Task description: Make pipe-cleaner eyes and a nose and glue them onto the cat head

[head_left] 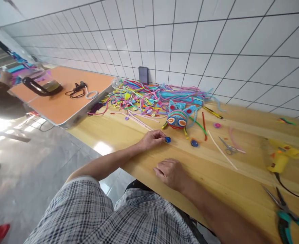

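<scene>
Between the thumb and forefinger of my left hand (152,139) is a small blue pipe-cleaner coil (168,139), at the tabletop. My right hand (171,173) rests on the wood nearer my body, its fingers curled in with nothing visible in them. A second blue coil (194,143) lies to the right of the first. Just behind them stands a pipe-cleaner creature (176,118) with a striped round body, blue ears with red centres, big orange-and-white eyes and yellow legs.
Loose pipe cleaners (149,96) heap along the tiled wall. Rightward lie small scissors (228,147), a yellow glue gun (283,157) with a cord, and teal-handled pliers (284,206). An orange-topped case (70,101) stands left. Another person's sleeve (1,98) shows at far left.
</scene>
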`<state>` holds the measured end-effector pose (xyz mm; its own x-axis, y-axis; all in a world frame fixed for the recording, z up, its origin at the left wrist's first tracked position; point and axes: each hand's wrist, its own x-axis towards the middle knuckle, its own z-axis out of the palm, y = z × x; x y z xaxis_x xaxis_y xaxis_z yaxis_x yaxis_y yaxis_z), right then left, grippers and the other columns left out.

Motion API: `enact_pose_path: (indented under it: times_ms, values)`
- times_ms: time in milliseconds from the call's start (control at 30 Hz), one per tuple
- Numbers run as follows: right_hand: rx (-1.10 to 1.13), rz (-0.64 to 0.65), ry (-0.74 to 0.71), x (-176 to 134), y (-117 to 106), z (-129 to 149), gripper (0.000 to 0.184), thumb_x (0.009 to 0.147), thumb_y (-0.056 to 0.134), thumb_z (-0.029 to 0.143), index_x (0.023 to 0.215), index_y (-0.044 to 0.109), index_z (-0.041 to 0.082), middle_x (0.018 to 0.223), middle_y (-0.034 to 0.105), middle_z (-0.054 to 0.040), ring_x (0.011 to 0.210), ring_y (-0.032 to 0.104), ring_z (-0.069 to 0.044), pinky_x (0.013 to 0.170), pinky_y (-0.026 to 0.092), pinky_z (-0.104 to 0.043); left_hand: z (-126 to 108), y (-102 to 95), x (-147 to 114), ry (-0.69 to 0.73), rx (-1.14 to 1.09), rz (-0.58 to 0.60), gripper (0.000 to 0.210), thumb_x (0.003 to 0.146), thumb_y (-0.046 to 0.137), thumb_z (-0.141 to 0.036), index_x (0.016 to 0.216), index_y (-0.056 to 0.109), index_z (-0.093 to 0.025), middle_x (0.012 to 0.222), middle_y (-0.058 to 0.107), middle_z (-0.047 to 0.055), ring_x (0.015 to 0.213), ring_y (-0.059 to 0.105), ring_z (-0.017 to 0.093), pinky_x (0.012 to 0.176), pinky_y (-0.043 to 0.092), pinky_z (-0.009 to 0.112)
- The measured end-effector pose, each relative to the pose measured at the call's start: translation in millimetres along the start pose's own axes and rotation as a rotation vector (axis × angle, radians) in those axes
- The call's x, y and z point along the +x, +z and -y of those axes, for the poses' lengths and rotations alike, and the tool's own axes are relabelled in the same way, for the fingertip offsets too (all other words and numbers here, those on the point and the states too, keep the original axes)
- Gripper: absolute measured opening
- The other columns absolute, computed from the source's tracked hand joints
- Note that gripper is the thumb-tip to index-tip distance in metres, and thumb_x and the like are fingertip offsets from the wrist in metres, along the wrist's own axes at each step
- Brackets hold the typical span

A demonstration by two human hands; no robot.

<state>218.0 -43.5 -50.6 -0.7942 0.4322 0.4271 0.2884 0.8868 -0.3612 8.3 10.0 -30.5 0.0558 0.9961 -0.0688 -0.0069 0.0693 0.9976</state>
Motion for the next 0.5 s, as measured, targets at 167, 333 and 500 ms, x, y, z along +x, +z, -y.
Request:
enact_pose_path:
  times_ms: [167, 333, 500]
  values:
    - [0.022, -0.021, -0.001, 1.6, 0.5, -4.2, 0.030, 0.096, 0.071, 0.016, 0.069, 0.061, 0.022, 0.065, 0.072, -0.0006, 0.062, 0.062, -0.016, 0.067, 0.036, -0.035, -4.5, 4.5, 1.8, -0.016, -0.036, -0.038, 0.056, 0.063, 0.103, -0.059, 0.083, 0.076, -0.014, 0.061, 0.067, 0.000, 0.055, 0.056, 0.012, 0.055, 0.043, 0.025]
    - [0.133, -0.054, 0.098, 8.4, -1.4, -3.5, 0.033, 0.095, 0.067, 0.016, 0.066, 0.054, 0.023, 0.061, 0.065, 0.0014, 0.058, 0.053, -0.014, 0.063, 0.031, -0.034, -4.8, 12.1, -1.0, -0.021, -0.107, -0.120, 0.059, 0.059, 0.101, -0.062, 0.081, 0.070, -0.017, 0.060, 0.066, -0.001, 0.053, 0.056, 0.011, 0.056, 0.044, 0.026]
    - [0.350, -0.242, 0.519, 13.0, -10.5, -11.3, 0.043, 0.103, 0.061, 0.037, 0.067, 0.041, 0.025, 0.058, 0.045, 0.0057, 0.056, 0.041, -0.012, 0.060, 0.029, -0.031, -3.3, 14.2, -6.0, -0.072, -0.189, -0.151, 0.054, 0.064, 0.098, -0.057, 0.086, 0.069, -0.017, 0.064, 0.067, -0.003, 0.057, 0.057, 0.010, 0.060, 0.046, 0.024]
